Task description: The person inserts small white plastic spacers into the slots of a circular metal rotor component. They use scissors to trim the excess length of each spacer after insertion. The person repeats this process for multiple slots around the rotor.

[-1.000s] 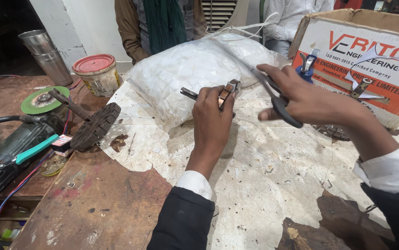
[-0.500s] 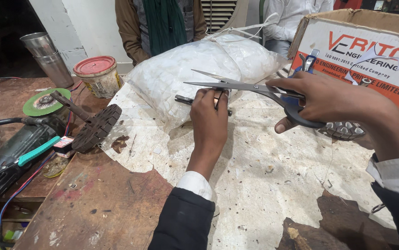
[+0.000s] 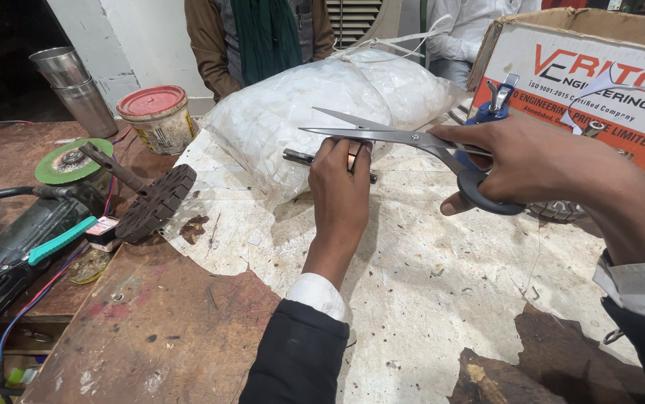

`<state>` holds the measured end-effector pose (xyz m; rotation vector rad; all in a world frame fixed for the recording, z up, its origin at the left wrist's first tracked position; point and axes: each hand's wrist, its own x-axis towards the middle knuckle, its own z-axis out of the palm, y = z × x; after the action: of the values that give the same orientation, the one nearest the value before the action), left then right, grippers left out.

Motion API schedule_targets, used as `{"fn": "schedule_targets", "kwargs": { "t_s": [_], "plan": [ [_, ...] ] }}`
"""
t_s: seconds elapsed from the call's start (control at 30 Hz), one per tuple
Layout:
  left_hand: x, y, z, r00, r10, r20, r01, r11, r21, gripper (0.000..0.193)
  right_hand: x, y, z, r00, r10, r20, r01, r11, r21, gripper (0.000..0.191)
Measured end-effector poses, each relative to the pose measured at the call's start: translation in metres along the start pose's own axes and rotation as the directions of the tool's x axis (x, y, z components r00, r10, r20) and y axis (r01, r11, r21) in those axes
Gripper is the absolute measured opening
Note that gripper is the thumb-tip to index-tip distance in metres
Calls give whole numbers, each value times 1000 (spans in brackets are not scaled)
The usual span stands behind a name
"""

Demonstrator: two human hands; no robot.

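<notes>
Two hands work over a stained white tabletop (image 3: 442, 299): left hand (image 3: 341, 187) pinching a short dark metal rod (image 3: 300, 157) steady at 12 o'clock, right hand (image 3: 539, 161) gripping open steel scissors (image 3: 382, 135) with dark handles, blades aimed toward it.

Left hand (image 3: 341, 191) covers middle of the dark rod (image 3: 297, 157); what it pinches can't be made out. Scissors (image 3: 382, 135) handles partly hidden by right hand (image 3: 543, 164). Two people behind bench cut off at top edge. Cardboard box (image 3: 562, 60) cropped on right.
</notes>
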<state>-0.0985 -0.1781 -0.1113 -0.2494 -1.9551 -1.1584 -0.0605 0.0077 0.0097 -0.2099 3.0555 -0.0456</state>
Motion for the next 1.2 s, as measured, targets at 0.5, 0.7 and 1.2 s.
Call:
{"fn": "schedule_targets", "kwargs": {
  "t_s": [0.5,0.7,1.2],
  "plan": [
    [0,-2,2,999,35,-2,-35,999,14,14,1,5,0,999,-49,-7,49,998,32,112],
    [-3,3,3,997,32,65,-34,999,39,13,-2,5,-1,997,17,79,-12,998,-63,117],
    [-3,-2,6,995,90,44,-92,994,54,15,-8,6,-8,996,87,14,-85,994,-67,100]
  ]
}}
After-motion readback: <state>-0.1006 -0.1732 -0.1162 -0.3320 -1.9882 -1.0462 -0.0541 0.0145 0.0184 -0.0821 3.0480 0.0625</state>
